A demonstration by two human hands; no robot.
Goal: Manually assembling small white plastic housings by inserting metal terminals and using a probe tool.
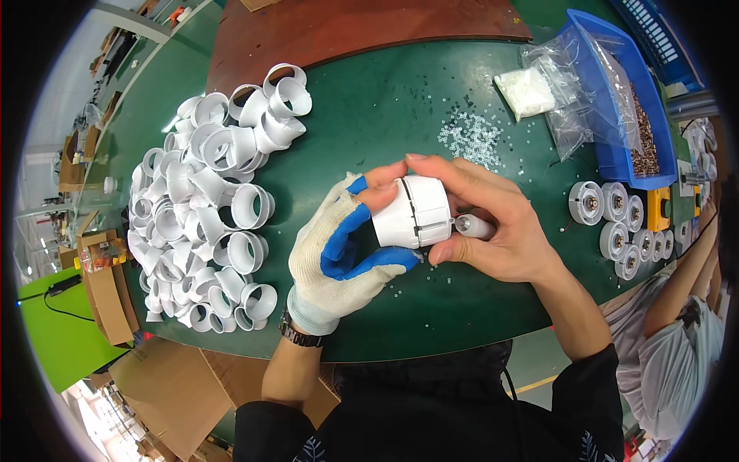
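A white rounded plastic housing (433,206), tilted on its side with a dark seam around it, is held up over the green table (369,308). My left hand (327,250), in a white glove with blue-coated fingers, grips its left end. Two bare fingertips poke out of that glove. With bare fingers, my right hand (508,223) closes round the right side, thumb below and index finger on top. A short white cylinder (474,226) with a small metal tip lies within my right hand, pointing at the housing. Whether the two touch I cannot tell.
White plastic collars (208,146) are heaped at the left. Tiny clear and dark pieces (473,138) lie scattered beyond my hands. At the right are a plastic bag (526,92), a blue bin (616,171) of copper-coloured parts, and several round white units (586,202). A person (677,346) works nearby.
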